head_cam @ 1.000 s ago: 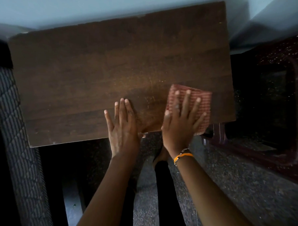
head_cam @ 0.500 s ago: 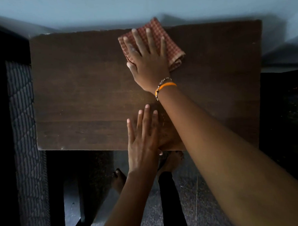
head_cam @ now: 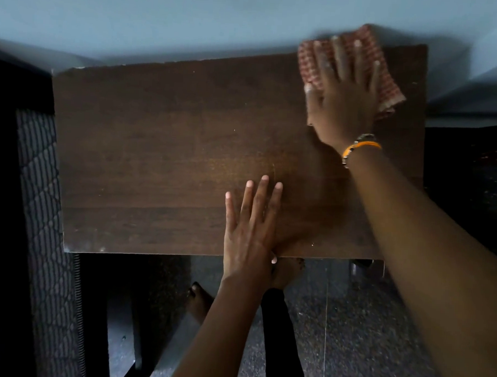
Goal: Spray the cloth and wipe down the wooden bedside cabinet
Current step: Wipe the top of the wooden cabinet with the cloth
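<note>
Right hand [head_cam: 343,98] is flat, fingers spread, pressing the checked cloth [head_cam: 388,80] onto the bedside cabinet's [head_cam: 157,156] far right corner. Left hand [head_cam: 249,231] rests flat on its near edge, holding nothing.

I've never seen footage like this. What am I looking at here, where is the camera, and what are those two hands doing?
There is no machine here: a person wears a camera on the head, so you look down along their own arms. Below is a wooden bedside cabinet, its top seen from above, set against a pale wall. The right hand, with an orange bracelet at the wrist, presses a red checked cloth flat at the far right corner, fingers spread straight, so no curled grip. The left hand rests flat near the front edge. Nothing else lies on the top. A speckled floor shows below.
</note>
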